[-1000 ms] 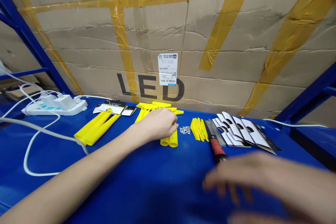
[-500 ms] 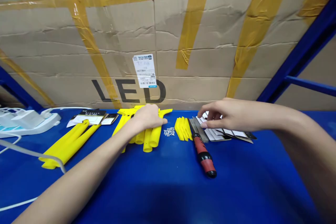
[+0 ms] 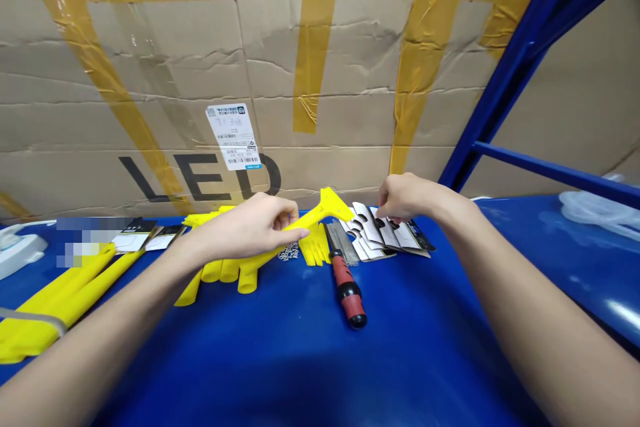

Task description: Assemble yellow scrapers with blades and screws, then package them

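Observation:
My left hand (image 3: 255, 223) is closed around a yellow plastic scraper handle (image 3: 320, 209), whose flared head points up to the right. More yellow scraper handles (image 3: 220, 271) lie in a row beneath that hand. Over at the fan of white-and-black packaging cards (image 3: 373, 233), my right hand (image 3: 403, 197) has its fingers pinched on a card; its fingertips are partly hidden. Left of the cards are thin metal blades (image 3: 344, 241), flat yellow pieces (image 3: 315, 245) and a small pile of screws (image 3: 289, 252). A red-and-black screwdriver (image 3: 347, 288) lies in front of the blades.
A large taped cardboard box (image 3: 270, 80) stands behind the blue table (image 3: 300, 360). At left lie two more yellow handles (image 3: 65, 293), further cards (image 3: 135, 237) and a white power strip (image 3: 20, 255). A blue metal frame (image 3: 500, 80) rises at right, near clear plastic (image 3: 595, 213).
My left hand has lifted one yellow scraper handle off the row. My right hand has shifted along the cards and its fingers have closed downward. The view has turned right.

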Tool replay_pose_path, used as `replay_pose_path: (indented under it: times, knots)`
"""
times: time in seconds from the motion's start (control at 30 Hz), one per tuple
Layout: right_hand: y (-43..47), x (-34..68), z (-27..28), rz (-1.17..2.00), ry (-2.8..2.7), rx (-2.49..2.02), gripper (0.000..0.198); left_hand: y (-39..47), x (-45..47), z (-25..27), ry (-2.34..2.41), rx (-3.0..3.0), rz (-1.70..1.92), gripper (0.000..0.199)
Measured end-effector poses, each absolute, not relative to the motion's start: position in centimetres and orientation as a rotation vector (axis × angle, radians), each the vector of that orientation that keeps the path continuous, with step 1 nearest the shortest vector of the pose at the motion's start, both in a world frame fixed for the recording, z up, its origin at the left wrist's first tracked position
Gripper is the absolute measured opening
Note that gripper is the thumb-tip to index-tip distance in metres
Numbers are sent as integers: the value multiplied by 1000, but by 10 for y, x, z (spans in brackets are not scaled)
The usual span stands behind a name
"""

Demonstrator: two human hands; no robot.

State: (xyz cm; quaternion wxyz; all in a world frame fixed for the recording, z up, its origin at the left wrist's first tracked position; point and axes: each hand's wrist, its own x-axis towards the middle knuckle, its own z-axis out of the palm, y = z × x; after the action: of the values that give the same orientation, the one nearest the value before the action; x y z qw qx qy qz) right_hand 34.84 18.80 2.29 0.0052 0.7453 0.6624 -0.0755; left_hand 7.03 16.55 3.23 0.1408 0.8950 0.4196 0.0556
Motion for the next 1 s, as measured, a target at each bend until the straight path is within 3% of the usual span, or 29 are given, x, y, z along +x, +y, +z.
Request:
replay_pose_path:
  times: [0.3, 0.63, 1.0]
  knots:
    - [188, 355, 21, -186, 1878, 2375, 41, 163, 83, 13, 1199, 2860, -5, 30]
    - [179, 305, 9, -206, 2444, 2058, 17, 173, 64, 24, 1321, 2866, -57, 32]
    - [176, 275, -12, -110, 2244, 2141, 34, 176, 50, 31, 1318, 2833, -81, 32]
